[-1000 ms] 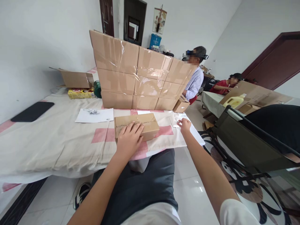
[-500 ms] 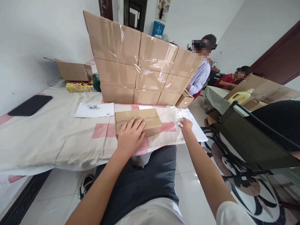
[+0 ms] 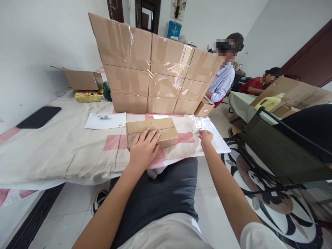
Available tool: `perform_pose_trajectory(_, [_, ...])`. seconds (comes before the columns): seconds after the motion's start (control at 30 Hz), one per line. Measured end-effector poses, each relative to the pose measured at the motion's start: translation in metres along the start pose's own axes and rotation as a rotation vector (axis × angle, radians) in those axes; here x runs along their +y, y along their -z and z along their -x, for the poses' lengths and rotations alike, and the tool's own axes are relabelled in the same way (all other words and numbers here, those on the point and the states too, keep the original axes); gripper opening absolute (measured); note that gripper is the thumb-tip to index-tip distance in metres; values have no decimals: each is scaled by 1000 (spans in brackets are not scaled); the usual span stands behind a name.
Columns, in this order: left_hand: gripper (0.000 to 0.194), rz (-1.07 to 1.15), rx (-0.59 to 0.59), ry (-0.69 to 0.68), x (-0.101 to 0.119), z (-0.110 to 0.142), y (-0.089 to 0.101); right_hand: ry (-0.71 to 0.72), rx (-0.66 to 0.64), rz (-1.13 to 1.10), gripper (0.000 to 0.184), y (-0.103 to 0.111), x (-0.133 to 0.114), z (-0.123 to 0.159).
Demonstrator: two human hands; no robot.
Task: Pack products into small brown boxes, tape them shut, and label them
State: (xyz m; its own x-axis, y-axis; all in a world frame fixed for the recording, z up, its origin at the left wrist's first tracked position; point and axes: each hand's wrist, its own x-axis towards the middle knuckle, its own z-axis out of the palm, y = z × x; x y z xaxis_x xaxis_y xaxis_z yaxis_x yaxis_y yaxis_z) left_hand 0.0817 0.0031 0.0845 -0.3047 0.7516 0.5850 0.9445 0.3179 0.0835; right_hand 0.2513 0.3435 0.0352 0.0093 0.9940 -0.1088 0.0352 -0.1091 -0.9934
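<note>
A small brown cardboard box (image 3: pixel 166 130) lies in front of me, with ragged corrugated edges along its top seam. My left hand (image 3: pixel 144 147) rests on its near side, fingers laid out over the top and thumb toward the front face. Over the white paper (image 3: pixel 218 140) at the table's right end, my right hand (image 3: pixel 206 137) has its fingertips pinched together. Something tiny seems to be between them, but I cannot make out what. Just beyond those fingertips lies a small clear plastic packet (image 3: pixel 198 124).
A tall wall of taped cardboard boxes (image 3: pixel 166 65) stands behind, with a small box (image 3: pixel 204 106) at its right foot. Left are a paper sheet (image 3: pixel 109 121) with small metallic pieces, a black pad (image 3: pixel 40 117) and a yellow pack (image 3: pixel 89 96). Two people sit beyond; a folding chair (image 3: pixel 282 148) stands right.
My right fingertips have drawn slightly back from the clear packet and closed into a tighter pinch. My left hand stays on the box. The view has shifted slightly.
</note>
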Motion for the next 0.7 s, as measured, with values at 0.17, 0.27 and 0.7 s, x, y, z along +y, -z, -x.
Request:
perform_pose_trajectory(0.17, [47, 11, -12, 2, -3, -3, -1, 92, -13, -96, 31, 8, 10, 8])
perform_pose_trajectory(0.27, [47, 1, -15, 2, -3, -5, 0, 107, -31, -143, 44, 9, 15, 13])
perform_pose_trajectory(0.7, [46, -13, -13, 5, -4, -5, -1, -47, 55, -248, 28, 4, 28, 19])
